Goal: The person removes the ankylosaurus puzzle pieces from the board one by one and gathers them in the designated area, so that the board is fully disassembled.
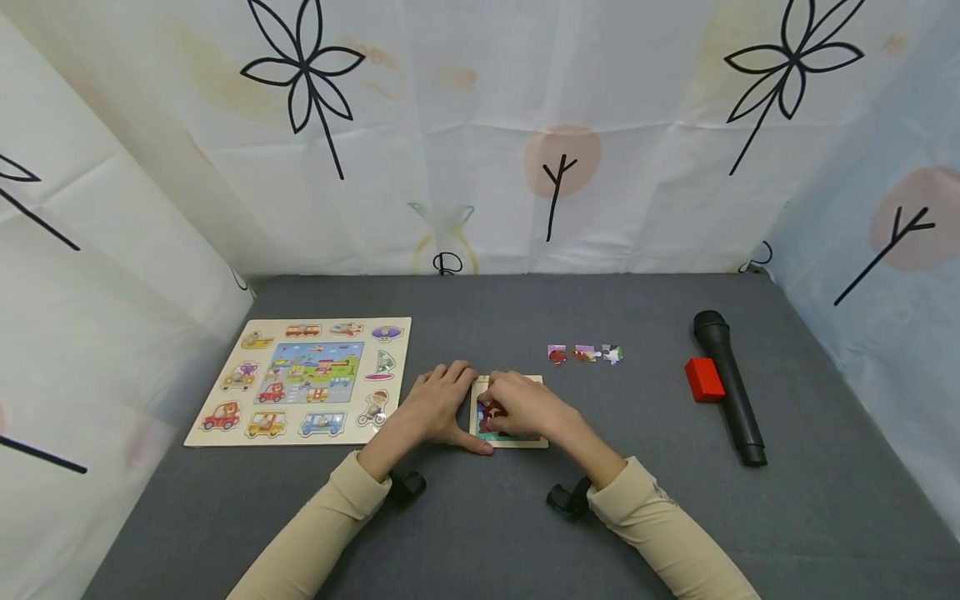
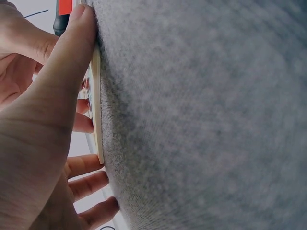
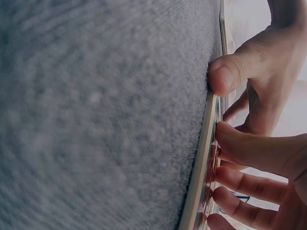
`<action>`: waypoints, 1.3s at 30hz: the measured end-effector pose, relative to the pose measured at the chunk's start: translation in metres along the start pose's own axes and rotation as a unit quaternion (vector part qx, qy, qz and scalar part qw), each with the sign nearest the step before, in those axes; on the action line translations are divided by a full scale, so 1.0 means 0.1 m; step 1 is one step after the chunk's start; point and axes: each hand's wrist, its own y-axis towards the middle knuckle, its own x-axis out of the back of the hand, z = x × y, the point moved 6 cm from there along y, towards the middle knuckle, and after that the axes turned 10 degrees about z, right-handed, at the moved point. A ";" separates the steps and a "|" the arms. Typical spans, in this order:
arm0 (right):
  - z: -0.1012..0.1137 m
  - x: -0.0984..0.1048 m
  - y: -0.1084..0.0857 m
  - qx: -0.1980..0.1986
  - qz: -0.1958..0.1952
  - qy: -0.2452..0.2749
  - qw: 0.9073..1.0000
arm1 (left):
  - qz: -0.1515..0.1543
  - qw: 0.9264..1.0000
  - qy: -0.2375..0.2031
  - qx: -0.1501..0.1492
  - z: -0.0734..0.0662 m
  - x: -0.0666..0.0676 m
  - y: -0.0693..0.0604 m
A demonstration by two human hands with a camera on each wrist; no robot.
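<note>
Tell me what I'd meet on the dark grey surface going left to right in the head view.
Large cream rectangular board with vehicle pictures, small pale-rimmed rectangular puzzle board, three small multicoloured jigsaw pieces, long black cylindrical microphone.

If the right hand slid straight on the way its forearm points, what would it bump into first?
Probably the left hand, which lies ahead of the right hand at the small wooden puzzle board's left side; the exact gap is unclear.
</note>
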 end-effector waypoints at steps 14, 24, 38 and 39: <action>-0.01 0.01 0.00 -0.023 -0.010 0.020 0.999 | -0.003 1.000 0.004 -0.004 -0.01 0.01 -0.01; -0.03 0.02 -0.01 -0.006 -0.025 0.031 0.999 | -0.007 1.000 0.004 -0.005 -0.01 0.01 -0.01; -0.20 0.15 -0.14 -0.048 -0.037 0.069 0.996 | 0.000 1.000 0.011 0.005 0.00 0.00 0.00; -0.23 0.17 -0.17 -0.051 -0.040 0.069 0.995 | 0.001 1.000 0.011 0.006 0.00 0.00 0.00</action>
